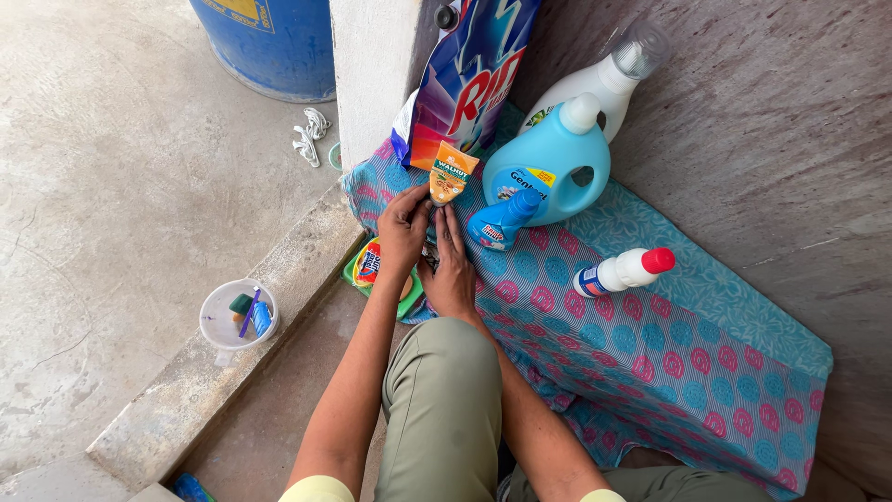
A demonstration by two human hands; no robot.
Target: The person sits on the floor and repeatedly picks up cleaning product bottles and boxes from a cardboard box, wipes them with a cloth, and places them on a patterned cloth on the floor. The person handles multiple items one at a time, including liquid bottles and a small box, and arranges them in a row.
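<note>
Fingers of left hand (401, 228) pinch an orange tube (449, 174); right hand (452, 270) lies flat on patterned cloth (650, 344), blue jug (550, 163) at two o'clock.

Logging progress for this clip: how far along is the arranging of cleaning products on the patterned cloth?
Looks done: a detergent bag, white bottle, blue jug and blue angled-neck bottle stand at the back of the cloth. In hand: the left hand and right hand hold an orange tube upright. Possibly left: a red-capped bottle lying down and a green pack off the cloth's edge.
</note>
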